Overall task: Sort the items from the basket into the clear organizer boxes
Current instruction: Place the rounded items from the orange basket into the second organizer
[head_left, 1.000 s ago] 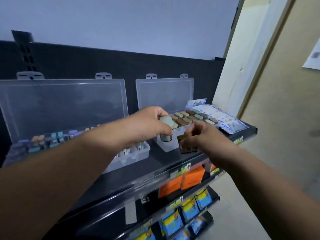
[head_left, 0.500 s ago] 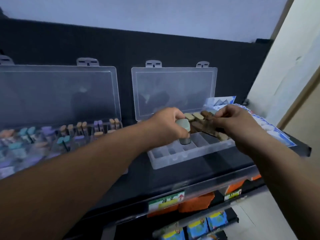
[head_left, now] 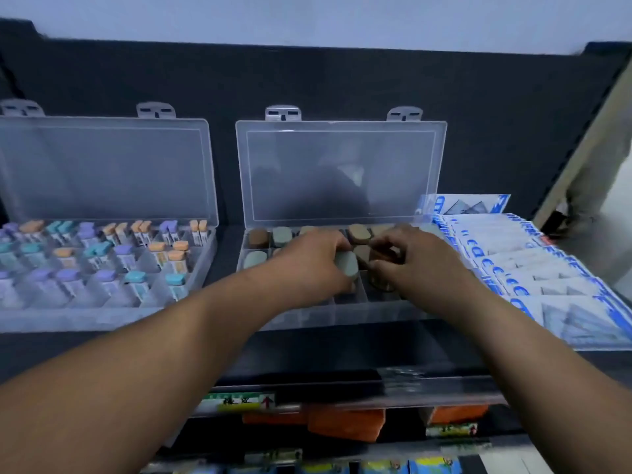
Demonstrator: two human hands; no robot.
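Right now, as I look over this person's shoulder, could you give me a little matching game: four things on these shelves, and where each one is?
Things:
1. grey-green-capped vial
2. purple-, teal- and orange-capped tubes
3. blue-and-white paper packets
4. orange cartons

Places:
a. under the black shelf
b. gripped in the left hand
c. in the left clear organizer box
d. stacked right of the middle clear organizer box

Pairs: 1-b, 2-c, 3-d, 4-a
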